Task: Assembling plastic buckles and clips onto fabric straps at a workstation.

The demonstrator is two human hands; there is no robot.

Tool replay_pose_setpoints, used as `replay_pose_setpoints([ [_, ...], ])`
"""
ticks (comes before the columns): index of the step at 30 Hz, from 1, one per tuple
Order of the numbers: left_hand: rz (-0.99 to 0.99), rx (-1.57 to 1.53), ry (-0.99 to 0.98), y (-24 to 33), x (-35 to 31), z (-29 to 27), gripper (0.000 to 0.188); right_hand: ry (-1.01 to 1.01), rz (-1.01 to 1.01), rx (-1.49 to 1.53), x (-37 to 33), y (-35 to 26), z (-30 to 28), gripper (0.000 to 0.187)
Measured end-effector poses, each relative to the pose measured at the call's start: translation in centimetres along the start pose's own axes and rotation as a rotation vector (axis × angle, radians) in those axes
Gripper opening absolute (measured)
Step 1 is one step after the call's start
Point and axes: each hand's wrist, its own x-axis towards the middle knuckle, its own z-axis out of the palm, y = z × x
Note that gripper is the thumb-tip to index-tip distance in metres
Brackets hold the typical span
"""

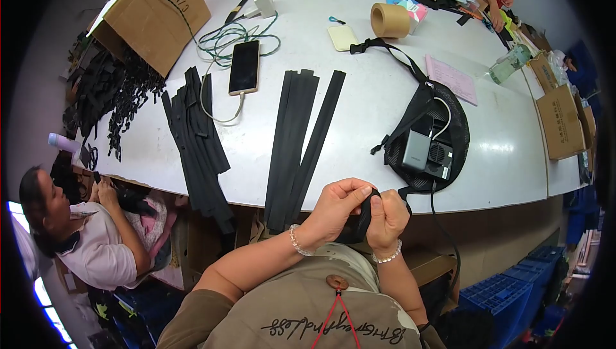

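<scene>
Just over the table's front edge, my left hand (343, 200) and my right hand (389, 219) are close together. Both are closed on a black fabric strip (366, 214), gripping it between thumbs and fingers; part of it is hidden by the hands. Nearest to my left hand, long flat black strips (292, 134) lie side by side on the white table, with a narrower group (323, 127) next to them. A further messy stack of black strips (192, 134) lies to the left, overhanging the edge. Right of my hands sits a black mesh bag (459, 140) holding a grey power bank (416, 151).
A phone (244, 68) on a white cable lies beyond the strips. At left stand a cardboard box (157, 18) and a heap of black pieces (96, 86). A tape roll (389, 20), pink paper (451, 79) and bottle (509, 65) are farther right. Two people sit or stand nearby.
</scene>
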Motion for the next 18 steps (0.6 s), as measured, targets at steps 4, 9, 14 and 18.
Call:
replay_pose_setpoints([
  [4, 0.158, 0.214, 0.012, 0.9, -0.5, -0.4, 0.014, -0.317, 0.148, -0.011, 1.9, -0.8, -2.2, 0.02],
  [9, 0.173, 0.496, -0.132, 2.7, -1.0, -1.1, 0.013, -0.486, 0.154, 0.02, 2.6, -1.3, -3.2, 0.019],
  [14, 0.122, 0.237, -0.071, 1.6, -0.7, -0.3, 0.016, -0.235, -0.12, -0.117, 1.5, -1.2, -1.5, 0.016],
  [18, 0.042, -0.255, 0.045, -0.2, -0.1, -0.4, 0.017, -0.053, -0.12, -0.078, 0.1, -0.6, 0.5, 0.014],
])
